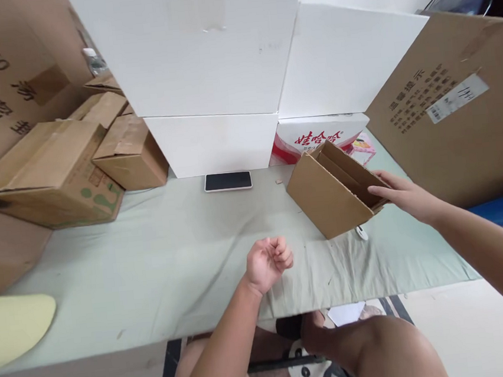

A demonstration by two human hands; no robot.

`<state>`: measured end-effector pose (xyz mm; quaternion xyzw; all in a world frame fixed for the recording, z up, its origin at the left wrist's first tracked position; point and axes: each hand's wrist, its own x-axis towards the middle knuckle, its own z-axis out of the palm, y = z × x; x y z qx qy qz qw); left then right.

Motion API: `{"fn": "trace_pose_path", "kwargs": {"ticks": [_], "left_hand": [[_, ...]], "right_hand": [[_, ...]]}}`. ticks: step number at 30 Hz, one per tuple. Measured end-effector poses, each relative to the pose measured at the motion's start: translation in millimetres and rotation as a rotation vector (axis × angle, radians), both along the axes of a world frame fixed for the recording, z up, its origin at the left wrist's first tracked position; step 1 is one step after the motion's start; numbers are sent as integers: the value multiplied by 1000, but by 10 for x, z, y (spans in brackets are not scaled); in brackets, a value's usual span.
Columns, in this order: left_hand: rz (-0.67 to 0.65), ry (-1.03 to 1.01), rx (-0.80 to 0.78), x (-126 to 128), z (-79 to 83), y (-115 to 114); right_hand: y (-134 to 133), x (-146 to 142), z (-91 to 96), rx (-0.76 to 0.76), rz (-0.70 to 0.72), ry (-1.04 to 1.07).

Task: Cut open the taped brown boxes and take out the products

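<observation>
Tilting over the right of the desk (131, 277), the open cardboard box (327, 196) is held at its right end in the right hand's grip (406, 197) (the left hand (267, 264) loosely curled, seemingly empty) and, probably light and stiff, is best taken by opposite sides.

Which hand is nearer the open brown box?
Right. The right hand is on the right end of the open brown box; the left hand is apart, left of it.
</observation>
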<state>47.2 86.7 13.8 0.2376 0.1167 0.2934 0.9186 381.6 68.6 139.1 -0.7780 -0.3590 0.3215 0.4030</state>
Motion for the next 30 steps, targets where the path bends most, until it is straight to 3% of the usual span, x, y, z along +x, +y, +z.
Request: {"fn": "trace_pose_path", "kwargs": {"ticks": [2, 4, 7, 10, 13, 15, 18, 21, 26, 30], "left_hand": [[18, -4, 21, -11, 27, -44], [28, -14, 35, -25, 40, -88], [28, -27, 33, -76, 48, -142], [20, -24, 36, -146, 61, -163], [48, -11, 17, -166, 80, -157], [85, 2, -12, -128, 90, -151], [118, 15, -35, -28, 96, -152], [125, 15, -26, 48, 104, -156], [169, 5, -33, 57, 131, -139], [177, -3, -32, 42, 135, -116]], "right_hand": [[-159, -131, 96, -248, 57, -87], [-303, -202, 142, -464, -12, -116], [-540, -289, 119, -597, -104, 65], [-794, -427, 10, -408, -190, 321], [-958, -577, -130, -167, -293, 410], [-984, -636, -204, -120, -289, 424], [-933, -646, -258, -163, -241, 454], [-868, -616, -263, -142, -258, 519], [-871, -521, -194, 215, -453, 605], [-897, -273, -39, 364, -590, 549]]}}
